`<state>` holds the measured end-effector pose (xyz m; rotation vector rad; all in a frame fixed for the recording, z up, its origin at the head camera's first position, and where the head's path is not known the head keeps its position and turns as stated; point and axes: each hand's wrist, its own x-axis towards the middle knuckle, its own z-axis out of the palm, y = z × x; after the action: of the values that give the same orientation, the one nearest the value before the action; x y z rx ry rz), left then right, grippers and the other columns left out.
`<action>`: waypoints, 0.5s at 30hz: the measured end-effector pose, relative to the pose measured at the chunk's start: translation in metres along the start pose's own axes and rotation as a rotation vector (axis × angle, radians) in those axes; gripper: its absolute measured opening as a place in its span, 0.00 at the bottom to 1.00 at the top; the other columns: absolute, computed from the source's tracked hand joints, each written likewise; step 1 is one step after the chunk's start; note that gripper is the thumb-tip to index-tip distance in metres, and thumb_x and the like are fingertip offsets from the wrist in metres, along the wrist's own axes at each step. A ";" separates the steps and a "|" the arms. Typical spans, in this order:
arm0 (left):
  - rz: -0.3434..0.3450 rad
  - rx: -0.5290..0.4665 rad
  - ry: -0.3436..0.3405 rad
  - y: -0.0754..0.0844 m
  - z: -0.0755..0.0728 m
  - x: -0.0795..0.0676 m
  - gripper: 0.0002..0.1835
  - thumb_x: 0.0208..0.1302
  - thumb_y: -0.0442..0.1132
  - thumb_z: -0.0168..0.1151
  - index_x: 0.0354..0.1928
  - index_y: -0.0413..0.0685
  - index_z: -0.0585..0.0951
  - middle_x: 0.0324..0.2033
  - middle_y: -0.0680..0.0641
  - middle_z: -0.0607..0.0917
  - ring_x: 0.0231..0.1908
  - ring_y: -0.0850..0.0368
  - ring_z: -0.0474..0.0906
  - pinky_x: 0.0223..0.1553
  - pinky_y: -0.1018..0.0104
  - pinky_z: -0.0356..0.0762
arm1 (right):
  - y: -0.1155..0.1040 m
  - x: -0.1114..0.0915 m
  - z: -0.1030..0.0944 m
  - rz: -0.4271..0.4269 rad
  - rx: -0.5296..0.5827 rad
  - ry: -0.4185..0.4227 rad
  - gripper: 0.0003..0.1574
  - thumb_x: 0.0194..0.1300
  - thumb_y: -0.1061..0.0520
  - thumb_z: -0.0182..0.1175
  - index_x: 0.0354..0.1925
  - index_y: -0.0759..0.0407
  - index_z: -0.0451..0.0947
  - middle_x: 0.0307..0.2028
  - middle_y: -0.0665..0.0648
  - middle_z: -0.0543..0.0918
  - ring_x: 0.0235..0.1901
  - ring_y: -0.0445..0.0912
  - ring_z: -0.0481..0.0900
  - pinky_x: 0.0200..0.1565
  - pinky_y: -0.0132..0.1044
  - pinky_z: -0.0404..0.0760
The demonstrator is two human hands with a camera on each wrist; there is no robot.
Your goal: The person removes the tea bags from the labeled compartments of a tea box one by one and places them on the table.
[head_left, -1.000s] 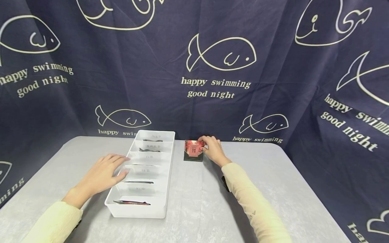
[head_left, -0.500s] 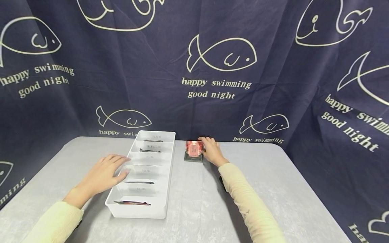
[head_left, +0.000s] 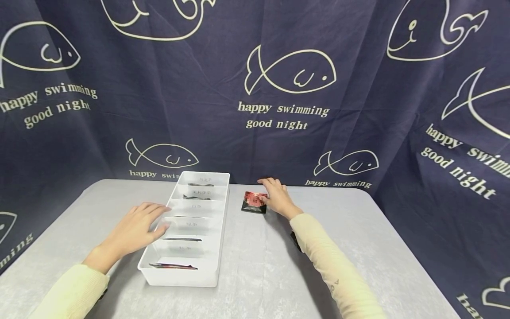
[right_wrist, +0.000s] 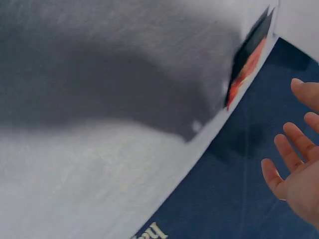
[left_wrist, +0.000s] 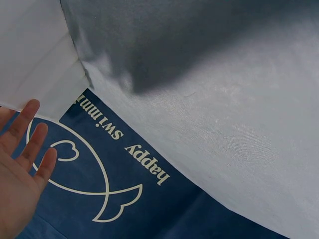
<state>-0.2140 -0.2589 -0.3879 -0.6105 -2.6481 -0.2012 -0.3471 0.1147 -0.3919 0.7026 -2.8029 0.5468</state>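
While left hand point(head_left: 133, 227) and right hand point(head_left: 280, 198) spread, sachet point(right_wrist: 248, 62) apart, right wrist view only

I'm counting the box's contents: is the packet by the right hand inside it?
No, the packet lies outside the box, to its right.

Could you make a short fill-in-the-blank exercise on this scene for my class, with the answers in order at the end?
1. The white box is divided into ____ compartments.
2. In the head view, the left hand is at the box's ____ side.
3. The packet near the right hand is black and ____.
4. On the dark cloth, the line printed above "good night" reads "happy ____".

Missing words: five; left; red; swimming.
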 end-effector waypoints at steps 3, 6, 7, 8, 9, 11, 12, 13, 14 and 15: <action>0.000 0.003 -0.004 0.000 0.000 0.000 0.23 0.57 0.49 0.58 0.52 0.44 0.77 0.48 0.43 0.80 0.52 0.44 0.71 0.53 0.46 0.65 | -0.006 -0.002 -0.004 -0.051 -0.007 0.011 0.32 0.56 0.59 0.63 0.59 0.53 0.67 0.55 0.56 0.73 0.53 0.52 0.66 0.45 0.45 0.65; 0.000 0.005 -0.006 0.000 0.000 0.000 0.23 0.57 0.49 0.57 0.52 0.44 0.77 0.48 0.43 0.80 0.52 0.44 0.71 0.53 0.46 0.64 | -0.014 -0.005 -0.009 -0.102 -0.012 0.009 0.31 0.56 0.59 0.63 0.58 0.54 0.68 0.53 0.56 0.74 0.51 0.52 0.67 0.43 0.43 0.65; 0.000 0.005 -0.006 0.000 0.000 0.000 0.23 0.57 0.49 0.58 0.52 0.45 0.77 0.48 0.43 0.80 0.52 0.44 0.71 0.53 0.46 0.64 | -0.017 -0.006 -0.010 -0.120 -0.014 0.007 0.30 0.56 0.59 0.63 0.58 0.55 0.68 0.53 0.56 0.74 0.51 0.52 0.68 0.43 0.43 0.65; 0.001 0.006 -0.005 0.000 0.000 0.000 0.23 0.57 0.49 0.58 0.52 0.45 0.77 0.48 0.43 0.80 0.52 0.44 0.71 0.53 0.46 0.64 | -0.020 -0.008 -0.011 -0.136 -0.018 0.004 0.30 0.56 0.58 0.63 0.57 0.55 0.69 0.52 0.55 0.74 0.50 0.52 0.68 0.43 0.43 0.65; 0.001 0.006 -0.005 0.000 -0.001 0.000 0.23 0.57 0.49 0.58 0.52 0.44 0.77 0.48 0.43 0.80 0.52 0.45 0.71 0.53 0.46 0.64 | -0.023 -0.009 -0.012 -0.152 -0.023 -0.001 0.29 0.56 0.57 0.63 0.57 0.55 0.69 0.52 0.55 0.75 0.50 0.52 0.68 0.43 0.44 0.66; 0.002 0.005 -0.003 0.000 -0.001 0.000 0.23 0.57 0.49 0.58 0.52 0.45 0.77 0.48 0.43 0.80 0.52 0.45 0.71 0.53 0.46 0.64 | -0.029 -0.012 -0.014 -0.184 -0.021 -0.005 0.28 0.57 0.57 0.63 0.56 0.55 0.70 0.52 0.55 0.75 0.50 0.52 0.69 0.44 0.45 0.67; 0.002 0.005 -0.002 0.000 -0.001 0.000 0.23 0.57 0.49 0.58 0.52 0.45 0.77 0.48 0.43 0.80 0.52 0.45 0.71 0.53 0.46 0.64 | -0.032 -0.014 -0.015 -0.201 -0.024 -0.005 0.27 0.57 0.56 0.63 0.55 0.55 0.70 0.51 0.55 0.75 0.50 0.52 0.69 0.45 0.46 0.68; 0.002 0.004 -0.002 0.000 -0.001 0.000 0.23 0.57 0.49 0.58 0.52 0.44 0.77 0.48 0.43 0.80 0.52 0.45 0.71 0.53 0.46 0.64 | -0.035 -0.015 -0.016 -0.219 -0.030 -0.001 0.26 0.57 0.56 0.62 0.54 0.54 0.70 0.51 0.54 0.75 0.50 0.51 0.70 0.46 0.46 0.68; 0.002 0.004 -0.001 0.000 -0.001 0.000 0.23 0.57 0.49 0.58 0.52 0.45 0.77 0.48 0.43 0.80 0.52 0.45 0.71 0.53 0.46 0.64 | -0.037 -0.017 -0.016 -0.235 -0.035 0.002 0.25 0.57 0.56 0.62 0.54 0.54 0.71 0.50 0.54 0.76 0.49 0.51 0.70 0.47 0.47 0.68; 0.001 0.004 0.000 0.000 -0.001 0.000 0.23 0.57 0.49 0.58 0.52 0.45 0.77 0.48 0.43 0.80 0.52 0.45 0.71 0.53 0.46 0.64 | -0.040 -0.018 -0.017 -0.254 -0.035 0.009 0.25 0.57 0.56 0.62 0.54 0.55 0.71 0.49 0.54 0.76 0.49 0.51 0.70 0.47 0.47 0.68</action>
<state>-0.2133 -0.2589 -0.3874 -0.6112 -2.6475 -0.1957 -0.3103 0.0959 -0.3697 1.0264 -2.6512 0.4513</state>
